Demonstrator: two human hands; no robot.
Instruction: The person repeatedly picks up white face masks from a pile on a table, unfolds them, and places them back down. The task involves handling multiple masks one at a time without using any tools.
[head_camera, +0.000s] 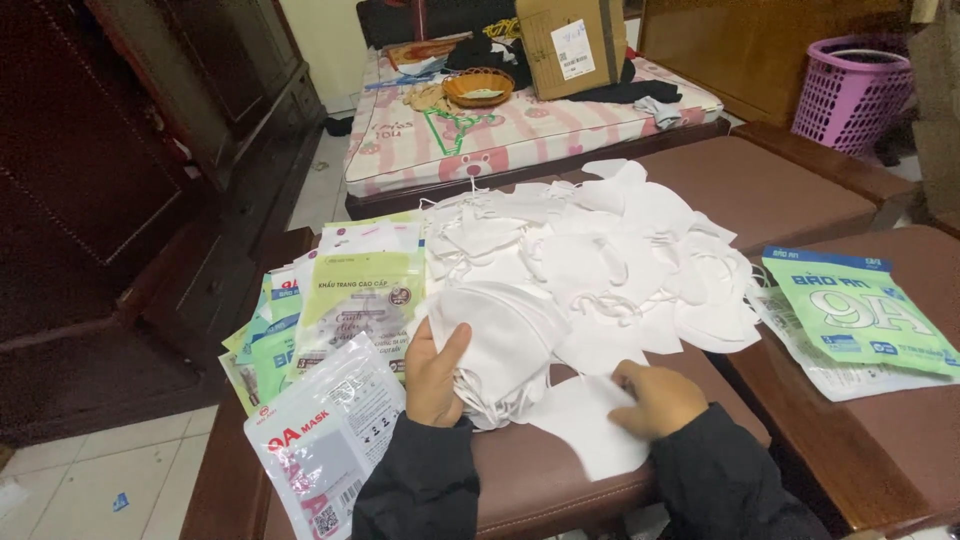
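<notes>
Now left hand (435, 375) clutching white mask stack (500, 345), right hand (655, 400) on single mask (585, 430)

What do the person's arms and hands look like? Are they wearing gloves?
No gloves: the left hand and right hand are both bare, with no rings or watch showing. Both arms wear long, dark, nearly black sleeves of soft-looking fabric that reach down to the wrists.

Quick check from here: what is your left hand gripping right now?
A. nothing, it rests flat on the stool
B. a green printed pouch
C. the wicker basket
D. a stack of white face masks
D: the left hand is closed around a stack of white face masks, thumb on top, while the right hand presses on a single white mask lying on the stool.
</notes>
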